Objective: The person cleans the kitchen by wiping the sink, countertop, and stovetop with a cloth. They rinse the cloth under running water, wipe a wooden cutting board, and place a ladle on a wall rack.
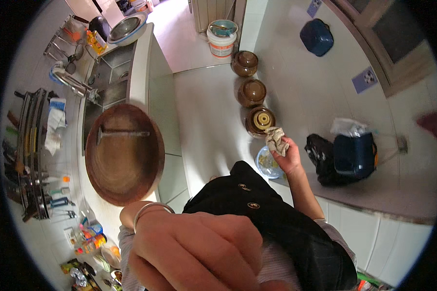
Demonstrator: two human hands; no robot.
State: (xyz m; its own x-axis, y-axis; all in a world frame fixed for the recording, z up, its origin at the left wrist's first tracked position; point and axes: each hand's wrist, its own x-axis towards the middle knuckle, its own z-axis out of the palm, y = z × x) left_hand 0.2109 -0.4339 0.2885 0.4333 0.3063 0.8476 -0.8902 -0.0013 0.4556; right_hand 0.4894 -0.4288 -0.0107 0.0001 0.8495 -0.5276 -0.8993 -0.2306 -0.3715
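My left hand [196, 247], with a bangle at the wrist, is raised close to the camera with its fingers curled. Its palm side is hidden, so I cannot tell whether anything is in it. Out to the right, my right hand [289, 156] grips a crumpled beige cloth [276, 140]. Below that hand, a blue bin [259, 160] with food scraps in it stands on the floor. On the counter to my left, a round wooden cutting board [123, 174] carries a T-shaped utensil [127, 133], too blurred to name.
A double sink [111, 91] with a faucet [73, 83] lies beyond the board. Several knives hang on a wall rack [32, 152]. Brown lidded jars [252, 92] line the floor by the right wall, with a white bucket [220, 45] behind. A dark blue container [353, 154] hangs at right.
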